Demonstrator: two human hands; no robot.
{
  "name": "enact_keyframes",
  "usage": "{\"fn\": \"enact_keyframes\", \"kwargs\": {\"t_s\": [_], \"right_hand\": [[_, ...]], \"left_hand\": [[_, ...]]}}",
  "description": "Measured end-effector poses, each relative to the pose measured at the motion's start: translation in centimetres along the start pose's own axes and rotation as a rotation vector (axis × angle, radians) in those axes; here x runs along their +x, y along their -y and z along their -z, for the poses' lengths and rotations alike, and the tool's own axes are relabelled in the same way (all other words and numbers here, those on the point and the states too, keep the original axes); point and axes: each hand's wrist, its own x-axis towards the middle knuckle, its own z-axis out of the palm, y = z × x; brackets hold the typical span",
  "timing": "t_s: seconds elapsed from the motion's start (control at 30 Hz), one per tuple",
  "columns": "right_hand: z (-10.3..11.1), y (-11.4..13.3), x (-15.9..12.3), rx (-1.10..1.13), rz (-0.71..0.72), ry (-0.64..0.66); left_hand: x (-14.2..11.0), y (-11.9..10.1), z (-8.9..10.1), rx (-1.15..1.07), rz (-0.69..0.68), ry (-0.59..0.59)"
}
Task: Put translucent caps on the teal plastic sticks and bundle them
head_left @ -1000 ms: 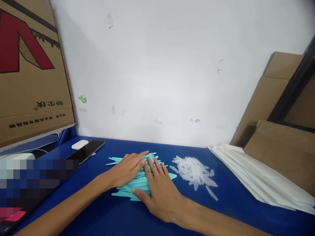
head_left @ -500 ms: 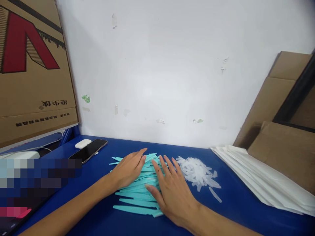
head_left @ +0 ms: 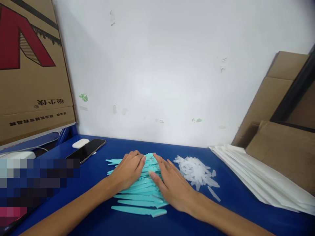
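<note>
A heap of slim teal eyebrow razors [head_left: 139, 190] lies on the blue table, most handles pointing left. My left hand [head_left: 129, 168] rests on the heap's upper left side, fingers bent down over it and thumb pointing forward; its fingertips are partly hidden. On the right side, my right hand [head_left: 173, 185] stands tilted on its edge against the razors, fingers stretched forward and thumb spread apart. Between them the two hands flank the heap, and neither grips a single razor. One razor [head_left: 137, 210] lies apart at the near edge. Right of my right hand is a pile of translucent white blade covers [head_left: 194, 168].
A phone [head_left: 88, 150] and a white earbud case [head_left: 80, 143] lie at the left. White sheets [head_left: 261, 180] and folded cardboard [head_left: 283, 150] border the right. A large carton [head_left: 36, 82] stands at the back left, before the white wall [head_left: 147, 72].
My left hand's fingers have bent down over the heap. My right hand has turned onto its edge, its fingers closer together. The nearest razor shows more fully.
</note>
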Motion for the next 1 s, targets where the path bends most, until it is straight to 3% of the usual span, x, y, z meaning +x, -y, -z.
{"fn": "enact_keyframes", "kwargs": {"t_s": [0.23, 0.5, 0.7, 0.9, 1.0], "right_hand": [[-0.1, -0.5, 0.3, -0.026, 0.059, 0.006], [-1.7, -0.8, 0.6, 0.043, -0.097, -0.044], [-2.3, 0.0, 0.9, 0.110, -0.095, -0.018], [-1.8, -0.3, 1.3, 0.226, -0.163, -0.110], [-1.7, -0.3, 1.5, 0.268, -0.222, -0.074]], "left_hand": [[-0.1, -0.1, -0.2, -0.008, 0.002, 0.001], [-0.1, 1.2, -0.5, 0.168, 0.257, 0.048], [-0.4, 0.4, -1.0, 0.168, 0.305, 0.154], [0.2, 0.9, 1.0, 0.173, 0.429, 0.137], [0.6, 2.1, 1.7, 0.162, 0.547, 0.152]]}}
